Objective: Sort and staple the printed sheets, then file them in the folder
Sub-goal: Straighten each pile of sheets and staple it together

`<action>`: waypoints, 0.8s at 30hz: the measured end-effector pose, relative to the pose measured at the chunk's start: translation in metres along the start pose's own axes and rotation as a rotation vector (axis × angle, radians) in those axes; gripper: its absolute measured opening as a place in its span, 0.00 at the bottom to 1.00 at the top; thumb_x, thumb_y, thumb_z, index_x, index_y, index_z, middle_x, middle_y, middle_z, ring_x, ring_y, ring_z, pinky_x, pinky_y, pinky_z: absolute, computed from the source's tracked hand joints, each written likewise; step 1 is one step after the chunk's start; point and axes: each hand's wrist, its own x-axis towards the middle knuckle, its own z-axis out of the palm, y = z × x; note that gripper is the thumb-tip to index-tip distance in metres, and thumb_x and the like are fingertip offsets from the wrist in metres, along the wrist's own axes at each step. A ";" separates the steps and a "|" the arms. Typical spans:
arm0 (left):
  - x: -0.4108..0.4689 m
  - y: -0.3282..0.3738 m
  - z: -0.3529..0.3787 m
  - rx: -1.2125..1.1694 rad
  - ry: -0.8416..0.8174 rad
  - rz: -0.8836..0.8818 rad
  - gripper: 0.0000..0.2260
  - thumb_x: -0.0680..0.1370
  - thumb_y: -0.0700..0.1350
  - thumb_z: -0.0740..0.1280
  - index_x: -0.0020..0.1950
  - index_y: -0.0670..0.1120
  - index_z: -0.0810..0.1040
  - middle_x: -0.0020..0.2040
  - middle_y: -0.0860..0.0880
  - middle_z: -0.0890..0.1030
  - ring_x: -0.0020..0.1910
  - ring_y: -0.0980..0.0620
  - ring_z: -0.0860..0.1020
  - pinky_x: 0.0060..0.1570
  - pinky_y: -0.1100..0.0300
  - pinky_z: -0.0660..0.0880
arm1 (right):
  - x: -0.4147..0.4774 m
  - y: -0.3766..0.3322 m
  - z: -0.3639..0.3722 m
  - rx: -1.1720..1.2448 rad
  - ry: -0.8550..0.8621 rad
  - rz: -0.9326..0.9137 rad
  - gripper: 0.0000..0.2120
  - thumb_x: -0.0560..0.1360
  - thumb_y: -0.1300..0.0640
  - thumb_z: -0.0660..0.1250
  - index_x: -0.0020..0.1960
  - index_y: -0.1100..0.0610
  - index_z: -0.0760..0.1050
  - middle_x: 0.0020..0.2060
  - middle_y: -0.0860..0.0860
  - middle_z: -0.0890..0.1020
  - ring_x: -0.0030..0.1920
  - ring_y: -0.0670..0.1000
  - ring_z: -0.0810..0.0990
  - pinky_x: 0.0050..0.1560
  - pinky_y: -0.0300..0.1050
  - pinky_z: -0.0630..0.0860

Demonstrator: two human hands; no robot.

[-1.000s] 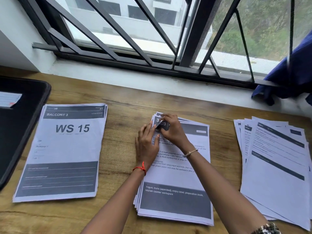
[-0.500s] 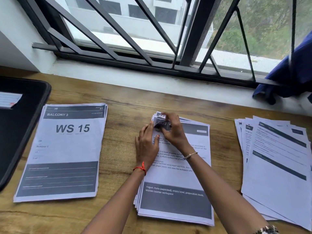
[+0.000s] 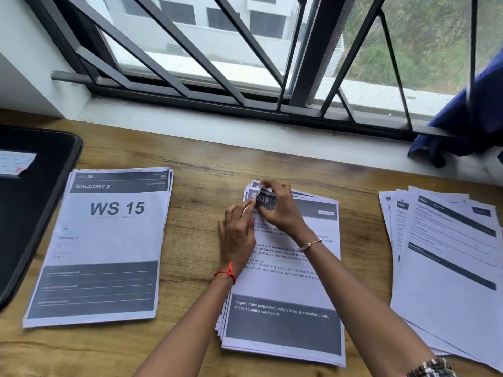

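From the head view, we see a wooden desk [image 3: 201,170] set against a white sill [image 3: 190,123] under a black-barred window [image 3: 307,63], with a blue cloth [image 3: 468,118] hanging at the far right. We count three piles of printed sheets: a left stack [image 3: 109,240] headed "WS 15", a middle stack [image 3: 285,295] and a fanned right stack [image 3: 449,268]. One black folder [image 3: 40,213] lies at the left edge. Our two hands meet at the middle stack's top-left corner. The right hand [image 3: 280,208] pinches the lifted corner in curled fingers, while the left hand [image 3: 236,235] lies nearly flat, its straight fingertips pressing that same corner.
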 end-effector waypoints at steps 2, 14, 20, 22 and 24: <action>0.000 0.000 0.000 -0.013 0.009 0.006 0.25 0.71 0.33 0.68 0.67 0.48 0.73 0.60 0.51 0.78 0.60 0.53 0.67 0.51 0.53 0.67 | 0.000 -0.001 0.002 -0.002 0.022 -0.014 0.26 0.67 0.62 0.71 0.64 0.61 0.70 0.53 0.56 0.77 0.52 0.49 0.66 0.54 0.42 0.66; 0.001 -0.001 0.000 -0.026 -0.012 -0.102 0.28 0.74 0.38 0.68 0.73 0.43 0.63 0.71 0.43 0.67 0.67 0.47 0.66 0.62 0.52 0.65 | 0.000 0.002 0.005 -0.026 0.067 -0.031 0.12 0.64 0.65 0.72 0.47 0.63 0.76 0.49 0.57 0.76 0.50 0.55 0.69 0.51 0.37 0.61; 0.000 0.001 0.000 -0.028 -0.059 -0.150 0.26 0.77 0.40 0.65 0.73 0.41 0.62 0.67 0.41 0.71 0.69 0.44 0.66 0.65 0.52 0.62 | 0.001 0.001 0.005 -0.013 0.005 -0.012 0.17 0.66 0.63 0.70 0.54 0.60 0.75 0.52 0.53 0.79 0.52 0.51 0.66 0.55 0.52 0.70; 0.000 0.002 -0.001 -0.041 -0.050 -0.147 0.25 0.76 0.39 0.66 0.73 0.41 0.63 0.66 0.41 0.72 0.68 0.44 0.67 0.64 0.51 0.64 | 0.002 0.000 0.003 -0.008 -0.017 -0.006 0.17 0.66 0.63 0.70 0.55 0.60 0.75 0.52 0.53 0.79 0.52 0.50 0.65 0.55 0.54 0.70; 0.000 0.002 -0.002 -0.049 -0.030 -0.119 0.25 0.75 0.37 0.67 0.72 0.41 0.65 0.66 0.42 0.73 0.67 0.47 0.66 0.62 0.49 0.65 | 0.003 -0.001 0.003 0.000 -0.026 -0.002 0.17 0.66 0.63 0.70 0.55 0.61 0.75 0.52 0.53 0.79 0.52 0.50 0.65 0.55 0.55 0.70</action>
